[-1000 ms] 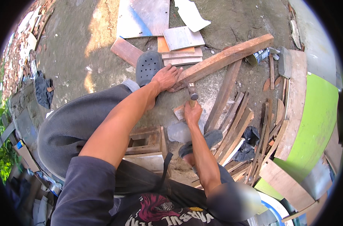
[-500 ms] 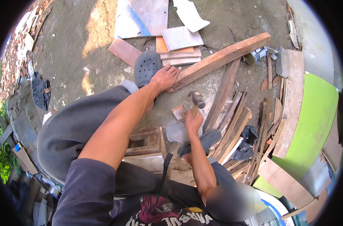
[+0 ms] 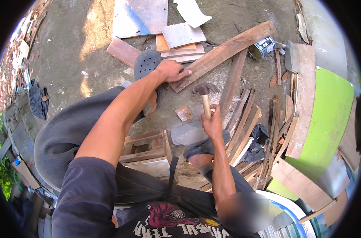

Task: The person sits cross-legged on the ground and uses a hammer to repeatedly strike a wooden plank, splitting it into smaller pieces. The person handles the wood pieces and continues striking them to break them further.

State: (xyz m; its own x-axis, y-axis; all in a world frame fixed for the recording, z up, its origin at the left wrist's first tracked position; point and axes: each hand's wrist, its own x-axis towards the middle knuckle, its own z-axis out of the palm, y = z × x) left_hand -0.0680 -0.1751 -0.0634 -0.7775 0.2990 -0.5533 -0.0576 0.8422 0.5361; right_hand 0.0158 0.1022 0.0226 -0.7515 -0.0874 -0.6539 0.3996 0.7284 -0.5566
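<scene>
Right hand (image 3: 213, 123) is closed tight around the pale wooden handle of a claw hammer (image 3: 204, 95), and the tool stands nearly upright in the picture: long axis running from the fist up and away from the person, dark metal head at the far end, raised above the ground. The head looks dull and rounded, slightly blurred.

Left hand (image 3: 170, 70) is pressed flat, fingers spread, on the near end of a long plank (image 3: 224, 51) (rough, reddish-brown, worn at the edges). That plank lies on the bare concrete ground (image 3: 69, 51), its length running on a diagonal from the left hand up to the right, its far end close to a small metal tin (image 3: 262, 47) lying on its side.

Just below the hammer head, a small square wood offcut (image 3: 184, 114) sits on the ground. To the right, a fan of thin weathered slats (image 3: 244, 119) lies stacked. A dark perforated sandal (image 3: 146, 63) rests beside the left wrist. Further out, flat board scraps (image 3: 182, 35), pale and orange. A bright green panel (image 3: 331, 119) leans at the right edge, smooth and painted. An open wooden box frame (image 3: 144, 148) sits near the knees.
</scene>
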